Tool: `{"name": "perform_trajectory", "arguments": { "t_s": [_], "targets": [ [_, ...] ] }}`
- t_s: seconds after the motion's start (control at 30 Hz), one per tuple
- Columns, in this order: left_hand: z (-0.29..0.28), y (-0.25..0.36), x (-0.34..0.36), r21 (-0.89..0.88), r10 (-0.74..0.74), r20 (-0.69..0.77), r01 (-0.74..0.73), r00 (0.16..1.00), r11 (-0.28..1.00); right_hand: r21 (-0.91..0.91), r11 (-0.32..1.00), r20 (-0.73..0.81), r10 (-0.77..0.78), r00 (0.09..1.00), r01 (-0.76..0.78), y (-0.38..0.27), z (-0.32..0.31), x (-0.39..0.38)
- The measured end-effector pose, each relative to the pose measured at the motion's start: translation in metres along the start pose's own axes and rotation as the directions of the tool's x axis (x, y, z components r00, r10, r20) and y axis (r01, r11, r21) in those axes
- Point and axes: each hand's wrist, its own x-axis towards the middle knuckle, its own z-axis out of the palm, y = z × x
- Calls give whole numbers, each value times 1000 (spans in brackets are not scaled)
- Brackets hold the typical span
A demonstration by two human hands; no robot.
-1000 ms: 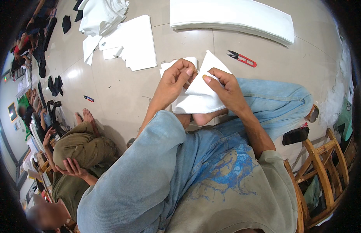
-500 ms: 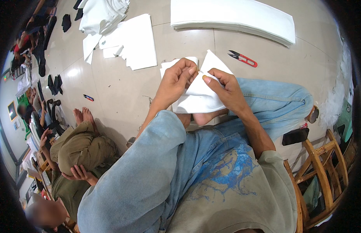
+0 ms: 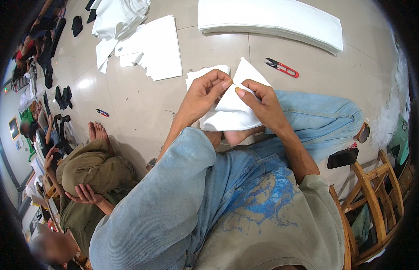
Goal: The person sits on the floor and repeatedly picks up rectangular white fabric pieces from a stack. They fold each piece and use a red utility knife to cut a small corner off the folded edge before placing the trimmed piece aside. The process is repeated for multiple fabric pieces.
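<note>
A folded piece of white cloth (image 3: 232, 114) lies over my crossed feet, one pointed corner standing up. My right hand (image 3: 261, 101) is closed on it, thumb pressed on top. My left hand (image 3: 205, 94) pinches at the edge beside that corner, thumb and forefinger touching it near my right thumb; anything smaller between those fingertips is too small to make out. Beyond the corner, red-and-black thread snips (image 3: 287, 70) lie on the floor. Another folded white piece (image 3: 191, 74) is under the cloth.
White cloth stacks (image 3: 268, 22) (image 3: 162, 47) lie ahead. Small blue snips (image 3: 102, 112) and black pieces (image 3: 63, 99) are at left. A co-worker (image 3: 97, 175) sits at my left; others are behind. A dark phone-like object (image 3: 342, 158) and wooden chair (image 3: 371, 193) are at right.
My left fingertips have shifted slightly right and down, closer to my right thumb. The co-worker's hand and foot have moved a little. The cloth stays in place.
</note>
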Motion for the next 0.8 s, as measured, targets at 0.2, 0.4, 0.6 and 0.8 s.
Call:
{"name": "perform_trajectory", "arguments": {
  "t_s": [0.2,0.4,0.6,0.8],
  "targets": [
    [-3,-8,2,18,32,-40,-31,999,999,-17,1000,-7,2,1000,-2,1,-1,0],
    [2,0,0,-5,19,-3,-19,1000,1000,15,1000,-6,11,1000,-11,0,0,-1],
    [1,-4,1,28,39,13,-39,999,999,-8,1000,-11,-15,1000,15,0,0,0],
    [3,-8,4,-40,74,-116,-79,990,996,-5,1000,-6,-5,1000,5,-2,0,0]
  ]
}}
